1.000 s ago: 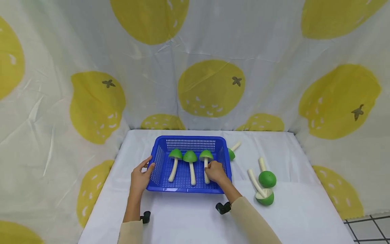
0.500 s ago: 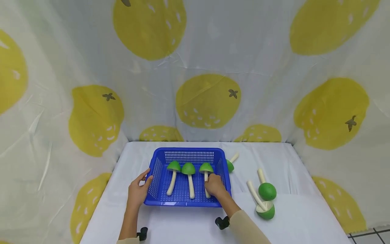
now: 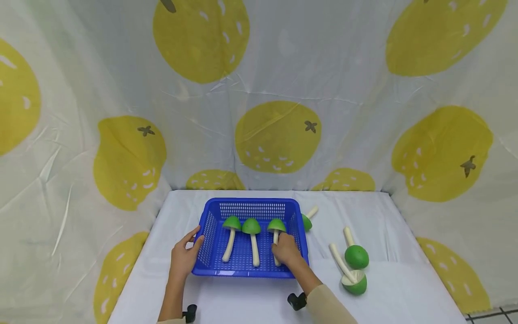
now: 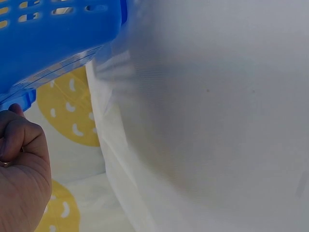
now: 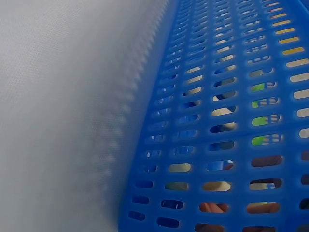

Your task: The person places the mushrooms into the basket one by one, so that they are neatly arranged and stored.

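Note:
In the head view a blue plastic basket (image 3: 243, 272) holds three toy mushrooms with green caps and white stems: a left mushroom (image 3: 229, 243), a middle mushroom (image 3: 253, 240) and a right mushroom (image 3: 277, 225). My left hand (image 3: 184, 258) grips the basket's left rim between thumb and fingers. The left wrist view has that hand (image 4: 21, 164) with curled fingers under the basket's edge (image 4: 63, 34). Inside the basket, my right hand (image 3: 286, 249) pinches the right mushroom's stem. From the right wrist view it is mostly hidden behind the slotted basket wall (image 5: 241, 147).
On the white-covered table (image 3: 388, 288), two more mushrooms lie right of the basket, an upper one (image 3: 356, 256) and a lower one (image 3: 354, 283). Another mushroom (image 3: 307, 222) is partly hidden behind the basket's right side. A lemon-print curtain (image 3: 344, 144) surrounds the table's back and sides.
The head view has tilted up, so everything sits lower in it. The right mushroom has shifted slightly right in my right hand, away from the middle one. My left hand keeps its hold.

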The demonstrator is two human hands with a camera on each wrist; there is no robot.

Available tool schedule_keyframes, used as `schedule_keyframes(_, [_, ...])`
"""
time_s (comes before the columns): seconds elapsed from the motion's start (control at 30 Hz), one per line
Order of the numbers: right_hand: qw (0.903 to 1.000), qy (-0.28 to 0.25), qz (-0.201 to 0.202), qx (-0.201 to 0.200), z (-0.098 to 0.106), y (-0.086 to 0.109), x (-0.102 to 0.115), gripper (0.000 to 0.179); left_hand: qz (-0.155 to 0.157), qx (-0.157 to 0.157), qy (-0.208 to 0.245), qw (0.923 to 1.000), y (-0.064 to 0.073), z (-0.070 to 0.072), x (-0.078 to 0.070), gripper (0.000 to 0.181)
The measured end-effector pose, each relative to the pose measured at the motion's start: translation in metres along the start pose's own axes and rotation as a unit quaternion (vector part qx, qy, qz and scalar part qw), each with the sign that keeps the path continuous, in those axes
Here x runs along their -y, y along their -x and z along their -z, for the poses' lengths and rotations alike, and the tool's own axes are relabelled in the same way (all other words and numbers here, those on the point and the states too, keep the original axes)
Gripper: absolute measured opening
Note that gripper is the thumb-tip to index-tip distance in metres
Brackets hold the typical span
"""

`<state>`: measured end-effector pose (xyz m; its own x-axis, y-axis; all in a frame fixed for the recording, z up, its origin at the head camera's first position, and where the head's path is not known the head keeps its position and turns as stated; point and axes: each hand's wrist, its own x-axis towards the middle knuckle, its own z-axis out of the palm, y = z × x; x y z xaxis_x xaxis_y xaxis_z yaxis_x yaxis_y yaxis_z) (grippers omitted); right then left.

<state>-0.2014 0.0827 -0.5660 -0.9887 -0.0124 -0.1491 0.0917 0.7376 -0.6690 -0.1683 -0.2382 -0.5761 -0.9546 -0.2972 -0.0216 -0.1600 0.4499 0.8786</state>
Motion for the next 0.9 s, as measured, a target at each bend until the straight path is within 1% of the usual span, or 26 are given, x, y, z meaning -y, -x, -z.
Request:
schedule_keyframes(0.07, [0.9999, 0.007, 0.008, -0.007, 0.000, 0.001, 0.001, 0.022, 0.001, -0.001, -0.005, 1.0000, 0.001, 0.000, 0.000, 0.049])
schedule_keyframes(0.2, [0.9996, 0.021, 0.014, -0.013, 0.001, 0.003, 0.002, 0.028, 0.003, 0.003, 0.008, 1.0000, 0.002, 0.000, -0.001, 0.048])
schedule_keyframes(0.3, [0.9997, 0.017, 0.009, -0.011, 0.004, 0.004, 0.004, 0.035, 0.005, 0.010, 0.015, 0.9998, 0.001, 0.000, -0.003, 0.049])
schedule_keyframes(0.47, [0.9992, 0.016, 0.032, -0.015, 0.012, 0.005, 0.013, 0.046, -0.001, -0.005, 0.006, 1.0000, -0.003, 0.003, -0.008, 0.051])
schedule_keyframes(0.53, [0.9986, 0.020, 0.043, -0.022, 0.016, 0.005, 0.017, 0.046, -0.004, -0.005, 0.008, 0.9999, -0.005, 0.005, -0.009, 0.052])
schedule_keyframes(0.67, [0.9967, 0.012, 0.071, -0.036, 0.023, 0.006, 0.020, 0.045, 0.001, -0.006, 0.005, 1.0000, -0.006, 0.008, -0.009, 0.050])
schedule_keyframes(0.77, [0.9940, -0.011, 0.098, -0.048, 0.028, 0.008, 0.017, 0.042, 0.004, -0.008, 0.005, 1.0000, -0.005, 0.006, -0.007, 0.048])
schedule_keyframes(0.9, [0.9864, -0.058, 0.123, -0.093, 0.038, 0.010, 0.003, 0.031, -0.001, 0.009, 0.013, 0.9999, -0.002, -0.001, -0.004, 0.048])
